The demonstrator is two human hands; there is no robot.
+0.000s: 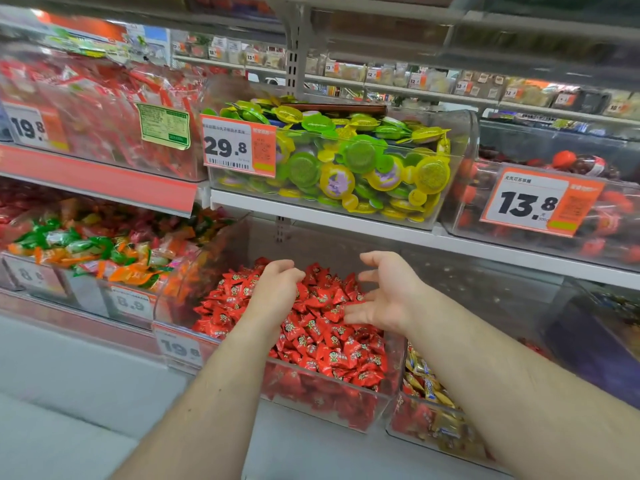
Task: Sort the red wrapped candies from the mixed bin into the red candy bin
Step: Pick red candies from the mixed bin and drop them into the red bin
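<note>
Left hand (277, 285) grip curled, contents unclear; right hand (388, 296) splayed wide, both over red candy bin (346, 414).

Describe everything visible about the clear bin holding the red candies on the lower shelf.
The red candy bin is a clear plastic box with an open top, set on the lower shelf below the bin of green and yellow discs. It is heaped with red wrapped candies bearing a small printed label. A price tag reading 19 is fixed at its front left corner. The left hand rests curled on the heap; the right hand hovers open above it. A bin of gold-wrapped sweets sits beside its right wall.
</note>
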